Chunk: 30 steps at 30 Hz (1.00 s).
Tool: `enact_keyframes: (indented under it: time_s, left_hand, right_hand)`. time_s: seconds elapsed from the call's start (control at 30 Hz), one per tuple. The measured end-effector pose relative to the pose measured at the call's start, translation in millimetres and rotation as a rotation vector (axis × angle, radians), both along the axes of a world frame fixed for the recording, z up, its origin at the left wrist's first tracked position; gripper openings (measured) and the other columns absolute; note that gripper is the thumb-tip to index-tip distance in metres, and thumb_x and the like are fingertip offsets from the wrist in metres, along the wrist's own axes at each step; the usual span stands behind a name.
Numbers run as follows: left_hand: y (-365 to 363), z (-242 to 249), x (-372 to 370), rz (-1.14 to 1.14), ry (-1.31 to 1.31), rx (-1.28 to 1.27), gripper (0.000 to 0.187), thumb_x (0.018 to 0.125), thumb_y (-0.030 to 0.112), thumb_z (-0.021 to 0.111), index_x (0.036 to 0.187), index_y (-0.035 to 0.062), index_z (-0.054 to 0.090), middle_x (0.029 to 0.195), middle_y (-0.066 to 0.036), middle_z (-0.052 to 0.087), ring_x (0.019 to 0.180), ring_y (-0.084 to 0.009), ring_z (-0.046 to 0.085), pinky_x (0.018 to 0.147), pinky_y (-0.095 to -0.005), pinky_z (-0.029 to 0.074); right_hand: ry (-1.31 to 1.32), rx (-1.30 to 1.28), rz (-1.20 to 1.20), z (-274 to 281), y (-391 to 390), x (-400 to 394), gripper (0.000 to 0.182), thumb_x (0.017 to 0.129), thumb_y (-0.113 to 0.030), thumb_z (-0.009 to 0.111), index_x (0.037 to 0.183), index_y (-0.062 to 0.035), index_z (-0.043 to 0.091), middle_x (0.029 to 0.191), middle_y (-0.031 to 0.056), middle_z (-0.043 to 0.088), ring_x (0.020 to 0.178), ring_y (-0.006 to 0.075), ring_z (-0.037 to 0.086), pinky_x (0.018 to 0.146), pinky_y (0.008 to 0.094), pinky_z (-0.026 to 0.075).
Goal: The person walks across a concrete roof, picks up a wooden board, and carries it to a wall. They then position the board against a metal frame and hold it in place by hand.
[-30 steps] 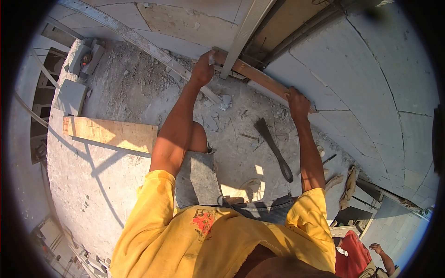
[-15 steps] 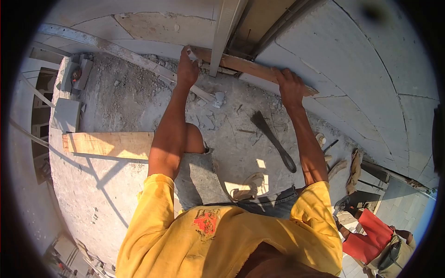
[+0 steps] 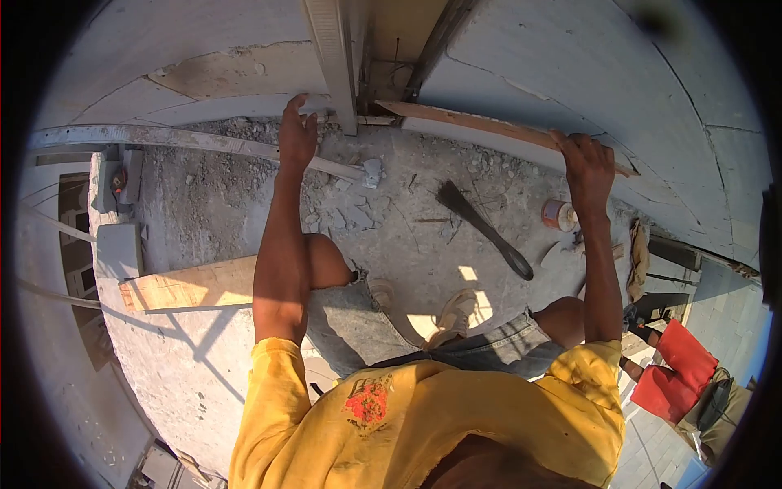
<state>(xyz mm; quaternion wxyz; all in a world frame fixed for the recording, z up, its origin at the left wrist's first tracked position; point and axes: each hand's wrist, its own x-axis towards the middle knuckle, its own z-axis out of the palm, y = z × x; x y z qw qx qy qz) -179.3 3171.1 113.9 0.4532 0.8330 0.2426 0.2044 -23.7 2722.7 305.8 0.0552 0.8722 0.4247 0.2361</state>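
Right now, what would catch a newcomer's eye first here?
The right hand grips a long wooden strip set along the pale block wall, while the left hand presses the wall's base. Between them a dark brush lies on the dusty slab.

constr. site | block walls (image 3: pixel 570 65) | rubble floor (image 3: pixel 244 187) | planks (image 3: pixel 195 285)

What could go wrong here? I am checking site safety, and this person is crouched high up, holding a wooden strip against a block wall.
The slab edge behind the person has no rail, so a slip could mean a fall. The brush and rubble lie near the feet, a likely trip. The right hand grips the wooden strip at the wall, where fingers could get pinched.
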Motion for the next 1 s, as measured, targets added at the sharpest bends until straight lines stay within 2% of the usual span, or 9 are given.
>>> enact_keyframes:
  time_s: [0.03, 0.17, 0.27, 0.37, 0.47, 0.57, 0.67, 0.77, 1.0]
  left_hand:
    - [0.6, -2.4, 0.2, -0.019, 0.023, -0.006, 0.045, 0.092, 0.004, 0.06, 0.135, 0.0041, 0.048, 0.13, -0.021, 0.056, 0.11, -0.034, 0.062, 0.091, -0.0408, 0.051]
    - [-0.8, -22.1, 1.0, -0.142, 0.138, 0.029, 0.047, 0.093, 0.007, 0.062, 0.137, 0.002, 0.047, 0.132, -0.02, 0.056, 0.111, -0.0292, 0.062, 0.093, -0.0383, 0.05]
    - [2.0, -51.7, -1.8, -0.218, 0.186, 0.146, 0.045, 0.088, 0.008, 0.065, 0.131, 0.0042, 0.053, 0.132, -0.023, 0.055, 0.114, -0.0382, 0.059, 0.092, -0.0427, 0.05]
    - [-8.7, -39.5, -6.8, -0.246, 0.18, 0.192, 0.046, 0.086, 0.01, 0.066, 0.13, 0.0065, 0.054, 0.123, -0.024, 0.061, 0.112, -0.0406, 0.06, 0.092, -0.0447, 0.05]
    - [-4.6, -42.1, -5.0, -0.365, 0.442, 0.211, 0.046, 0.089, 0.015, 0.063, 0.133, 0.0095, 0.053, 0.112, -0.022, 0.067, 0.106, -0.0404, 0.064, 0.088, -0.0466, 0.052]
    - [-36.4, -18.7, 7.2, -0.506, 0.748, 0.49, 0.05, 0.09, 0.02, 0.06, 0.138, 0.0118, 0.048, 0.102, -0.02, 0.069, 0.099, -0.0409, 0.066, 0.085, -0.0491, 0.053]
    - [-77.8, 7.6, 24.8, -0.627, 0.732, 0.535, 0.055, 0.089, 0.018, 0.059, 0.142, 0.0152, 0.041, 0.109, -0.025, 0.067, 0.101, -0.0453, 0.064, 0.089, -0.0515, 0.051]
    - [-82.9, -19.9, 48.3, -0.582, 0.714, 0.569, 0.067, 0.089, 0.023, 0.06, 0.149, 0.0153, 0.032, 0.102, -0.023, 0.069, 0.098, -0.0411, 0.067, 0.083, -0.0506, 0.054]
    - [-99.8, -50.5, 66.9, -0.43, 0.938, 0.393, 0.082, 0.09, 0.031, 0.063, 0.155, 0.0225, 0.014, 0.12, -0.026, 0.063, 0.112, -0.0422, 0.062, 0.094, -0.0517, 0.05]
  right_hand:
    - [-0.008, -0.024, -0.019, 5.8, -3.3, -1.6, 0.034, 0.083, -0.005, 0.065, 0.112, -0.0205, 0.071, 0.084, 0.0, 0.062, 0.078, 0.0171, 0.06, 0.072, 0.0348, 0.042]
    - [0.011, -0.056, -0.042, -5.1, -7.1, 0.1, 0.043, 0.078, 0.0, 0.063, 0.114, -0.0226, 0.07, 0.087, -0.0013, 0.063, 0.077, 0.0162, 0.059, 0.07, 0.0344, 0.04]
    - [0.032, -0.04, -0.063, -33.6, -8.5, 1.0, 0.041, 0.078, -0.002, 0.064, 0.113, -0.022, 0.07, 0.087, -0.0008, 0.063, 0.076, 0.017, 0.059, 0.07, 0.0343, 0.04]
    - [0.083, 0.027, -0.104, -71.5, -15.5, -2.0, 0.036, 0.08, -0.005, 0.067, 0.113, -0.0207, 0.07, 0.085, -0.0003, 0.063, 0.076, 0.0181, 0.059, 0.068, 0.0347, 0.039]
    - [0.153, 0.061, -0.165, -98.3, -26.4, -11.6, 0.033, 0.081, -0.007, 0.068, 0.111, -0.0202, 0.07, 0.085, 0.0003, 0.063, 0.077, 0.0192, 0.059, 0.069, 0.0358, 0.039]
    - [0.193, 0.082, -0.221, -119.6, -32.1, -14.8, 0.029, 0.082, -0.009, 0.07, 0.109, -0.0189, 0.07, 0.087, 0.0016, 0.063, 0.08, 0.0209, 0.059, 0.071, 0.037, 0.039]
    - [0.224, 0.118, -0.248, -138.6, -31.6, -3.8, 0.027, 0.082, -0.009, 0.07, 0.107, -0.0189, 0.07, 0.088, 0.002, 0.063, 0.081, 0.0217, 0.06, 0.072, 0.038, 0.04]
    - [0.255, 0.126, -0.267, -154.1, -39.6, 5.5, 0.026, 0.08, -0.01, 0.069, 0.105, -0.0204, 0.069, 0.088, 0.0006, 0.065, 0.081, 0.0214, 0.062, 0.073, 0.0384, 0.042]
    - [0.392, 0.065, -0.25, -196.1, -56.1, 23.5, 0.025, 0.082, -0.012, 0.069, 0.106, -0.0162, 0.069, 0.092, 0.0047, 0.066, 0.086, 0.0251, 0.063, 0.077, 0.0395, 0.047]
